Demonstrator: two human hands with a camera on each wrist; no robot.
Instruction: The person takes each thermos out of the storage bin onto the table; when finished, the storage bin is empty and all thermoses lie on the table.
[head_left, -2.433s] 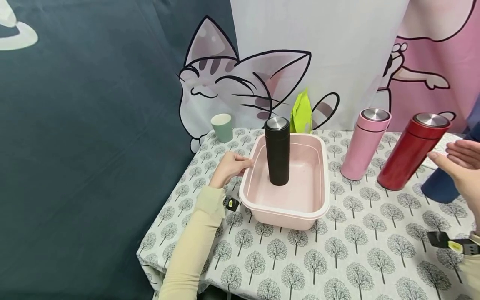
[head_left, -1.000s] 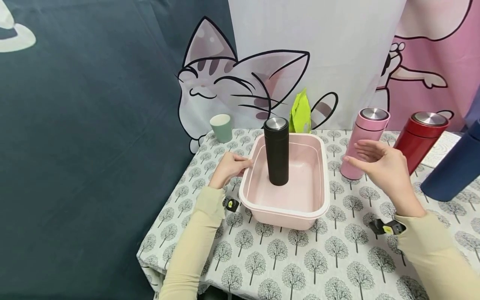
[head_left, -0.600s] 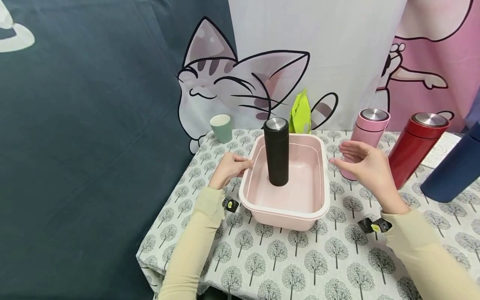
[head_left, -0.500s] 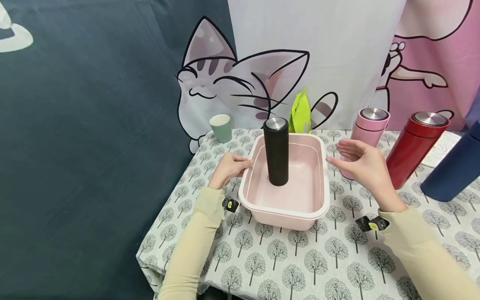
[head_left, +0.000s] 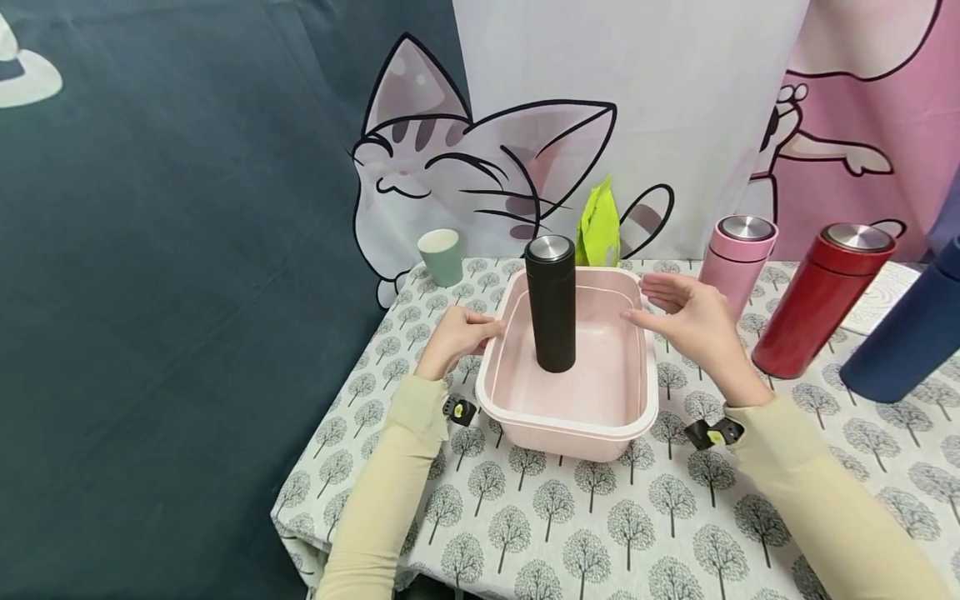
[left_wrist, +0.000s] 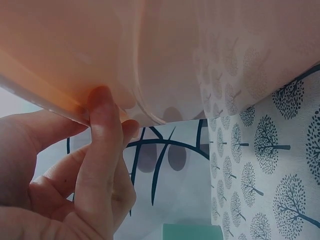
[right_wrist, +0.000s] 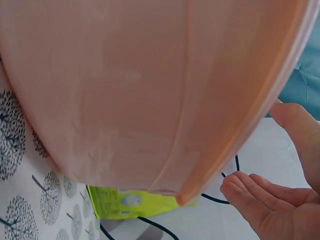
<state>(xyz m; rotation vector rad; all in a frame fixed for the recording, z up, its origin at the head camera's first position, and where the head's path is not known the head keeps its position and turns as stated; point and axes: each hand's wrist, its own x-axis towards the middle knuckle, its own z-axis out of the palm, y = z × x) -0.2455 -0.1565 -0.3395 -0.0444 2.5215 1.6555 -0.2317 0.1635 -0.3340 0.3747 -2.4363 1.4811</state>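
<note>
A black thermos (head_left: 552, 308) with a steel lid stands upright inside the pale pink basin (head_left: 573, 427). My left hand (head_left: 461, 335) pinches the basin's left rim; in the left wrist view its thumb (left_wrist: 102, 115) lies against the outer wall below the rim. My right hand (head_left: 693, 321) is at the right rim with fingers and thumb spread apart, holding nothing. In the right wrist view the right hand's fingers (right_wrist: 265, 197) are outside the basin, and the thumb is close to the rim; whether it touches cannot be told.
To the right stand a pink thermos (head_left: 738, 258), a red thermos (head_left: 825, 300) and a blue thermos (head_left: 911, 333). A green cup (head_left: 442, 260) stands behind the left hand. Behind the basin is a lime-green packet (head_left: 600, 225). A tree-print cloth (head_left: 555, 533) covers the table.
My right hand has moved left from beside the blue thermos, past the red and pink ones, to the basin's right rim. My left hand, the basin and the black thermos stay put.
</note>
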